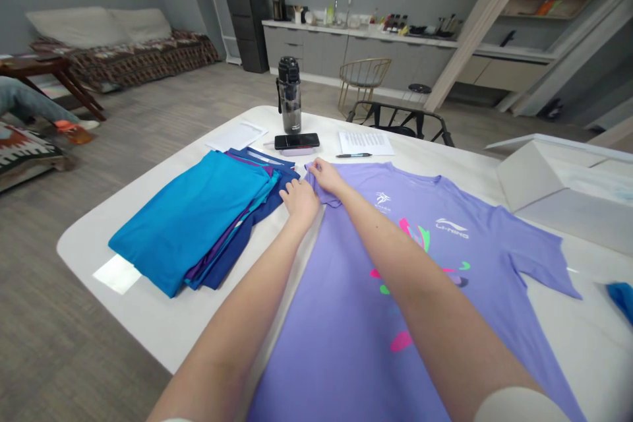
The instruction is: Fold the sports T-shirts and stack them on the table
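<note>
A lavender T-shirt with a bright print and a LI-NING logo lies spread flat, front side up. Its left-hand sleeve is folded in toward the body. With bent fingers, my right hand pinches the top of that sleeve. My left hand is closed at the sleeve's outer edge, close to the stack; its fingertips are partly hidden. To the left lies a stack of folded clothes, with a bright blue garment on top and purple and navy ones under it.
On the white table stand a dark water bottle, a phone, a pen and printed papers. An open white box is at the right, with blue cloth by the edge. A black chair stands behind.
</note>
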A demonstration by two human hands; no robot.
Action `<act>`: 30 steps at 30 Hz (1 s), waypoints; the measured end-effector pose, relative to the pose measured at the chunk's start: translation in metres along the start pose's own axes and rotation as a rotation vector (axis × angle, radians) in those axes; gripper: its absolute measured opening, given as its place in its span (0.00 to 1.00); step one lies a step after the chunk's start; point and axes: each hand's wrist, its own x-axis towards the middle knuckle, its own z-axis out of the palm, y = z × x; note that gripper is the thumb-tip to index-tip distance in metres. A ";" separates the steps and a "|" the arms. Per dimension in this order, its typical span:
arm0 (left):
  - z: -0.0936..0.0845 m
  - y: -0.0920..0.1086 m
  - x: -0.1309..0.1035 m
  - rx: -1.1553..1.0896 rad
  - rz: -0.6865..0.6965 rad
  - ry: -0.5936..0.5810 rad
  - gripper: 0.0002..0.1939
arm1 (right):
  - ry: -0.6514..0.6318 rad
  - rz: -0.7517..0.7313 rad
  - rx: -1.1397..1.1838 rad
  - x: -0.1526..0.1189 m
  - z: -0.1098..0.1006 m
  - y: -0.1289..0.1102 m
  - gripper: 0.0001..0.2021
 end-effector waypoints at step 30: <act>-0.013 -0.002 0.032 -0.304 0.043 0.018 0.17 | 0.112 0.105 -0.179 0.014 -0.013 0.013 0.14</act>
